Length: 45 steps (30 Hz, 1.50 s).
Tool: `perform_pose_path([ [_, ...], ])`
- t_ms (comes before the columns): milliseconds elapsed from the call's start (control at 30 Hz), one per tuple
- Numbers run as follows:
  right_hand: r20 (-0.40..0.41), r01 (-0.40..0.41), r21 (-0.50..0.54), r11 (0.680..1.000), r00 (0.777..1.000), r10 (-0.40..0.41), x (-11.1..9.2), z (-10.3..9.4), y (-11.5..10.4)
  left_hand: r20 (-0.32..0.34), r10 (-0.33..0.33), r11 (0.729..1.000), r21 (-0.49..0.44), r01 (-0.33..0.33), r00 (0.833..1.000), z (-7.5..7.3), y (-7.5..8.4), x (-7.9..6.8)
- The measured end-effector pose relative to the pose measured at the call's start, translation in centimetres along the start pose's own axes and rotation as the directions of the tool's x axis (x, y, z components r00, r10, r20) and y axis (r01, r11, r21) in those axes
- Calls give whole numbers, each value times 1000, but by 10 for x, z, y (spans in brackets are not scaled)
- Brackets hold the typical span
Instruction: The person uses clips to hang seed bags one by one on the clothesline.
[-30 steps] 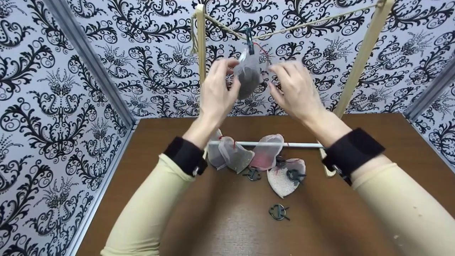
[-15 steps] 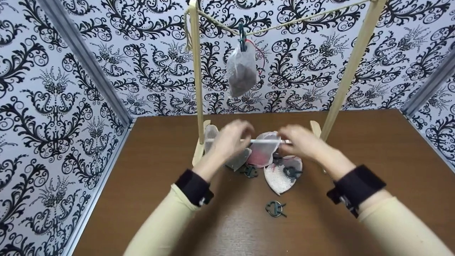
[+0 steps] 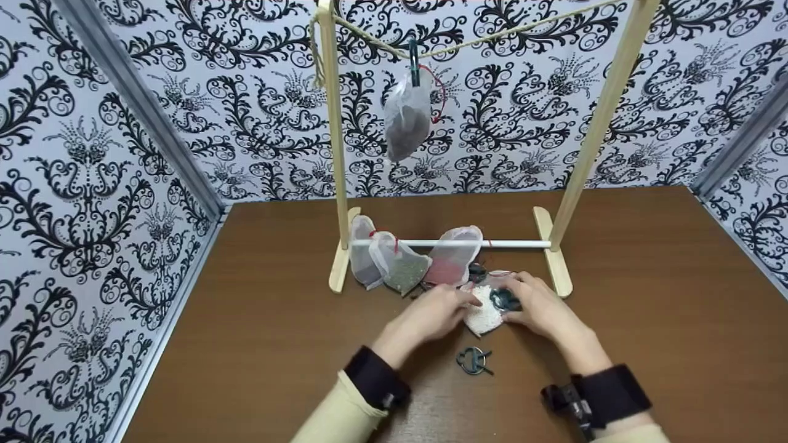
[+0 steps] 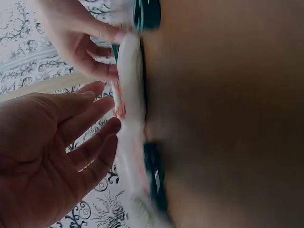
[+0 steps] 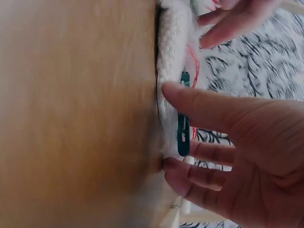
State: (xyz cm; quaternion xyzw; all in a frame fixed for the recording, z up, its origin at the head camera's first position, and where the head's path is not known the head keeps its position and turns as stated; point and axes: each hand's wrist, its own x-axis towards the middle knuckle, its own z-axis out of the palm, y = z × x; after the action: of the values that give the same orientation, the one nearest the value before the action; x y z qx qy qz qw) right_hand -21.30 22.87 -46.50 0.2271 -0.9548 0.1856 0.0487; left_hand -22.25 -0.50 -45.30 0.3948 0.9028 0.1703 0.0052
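A small mesh pouch filled with white grains (image 3: pixel 482 317) lies on the table, a dark green clip (image 3: pixel 505 299) on its upper right part. At its left edge is my left hand (image 3: pixel 431 312); its fingers are loosely bent and hold nothing in the left wrist view. My right hand (image 3: pixel 542 304) reaches around the pouch's right side. In the right wrist view its thumb touches the pouch's edge, the clip (image 5: pixel 184 128) lying between thumb and fingers without being pinched. Another clip (image 3: pixel 474 361) lies nearer to me.
A brown-filled pouch (image 3: pixel 407 126) hangs by a clip (image 3: pixel 414 64) from a rope (image 3: pixel 517 29) on a wooden frame (image 3: pixel 594 135). Pouches with pink (image 3: pixel 448 271), green (image 3: pixel 407 274) and greyish (image 3: pixel 363 258) filling lean at the white bar (image 3: pixel 517 244).
Both hands have come down from the hanging pouch, past the white bar, to the pouch of white grains. The brown-filled pouch stays hanging on the rope.
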Motion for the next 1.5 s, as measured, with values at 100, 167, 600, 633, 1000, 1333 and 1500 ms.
perform_pose_path([
  [100,-67,-16,29,999,998,18,-7,6,0,-10,-27,998,52,28,1000,7,7,-3],
  [167,-84,-37,56,998,996,42,-12,8,-1,-4,-85,991,106,85,996,9,12,-5],
  [600,-117,-46,101,994,991,58,-28,3,13,-11,-381,887,276,370,924,12,23,-14],
  [633,-106,-49,103,993,993,60,-28,3,14,-29,-390,879,288,381,920,12,23,-14],
  [1000,-56,-86,82,993,994,91,-24,3,13,-160,-152,963,199,183,975,23,17,-12],
  [1333,-3,-119,130,984,993,120,-19,2,6,-154,-142,951,252,178,978,23,10,-13],
  [1500,35,-138,167,976,990,134,-17,3,5,-185,-231,919,281,277,955,21,5,-15],
])
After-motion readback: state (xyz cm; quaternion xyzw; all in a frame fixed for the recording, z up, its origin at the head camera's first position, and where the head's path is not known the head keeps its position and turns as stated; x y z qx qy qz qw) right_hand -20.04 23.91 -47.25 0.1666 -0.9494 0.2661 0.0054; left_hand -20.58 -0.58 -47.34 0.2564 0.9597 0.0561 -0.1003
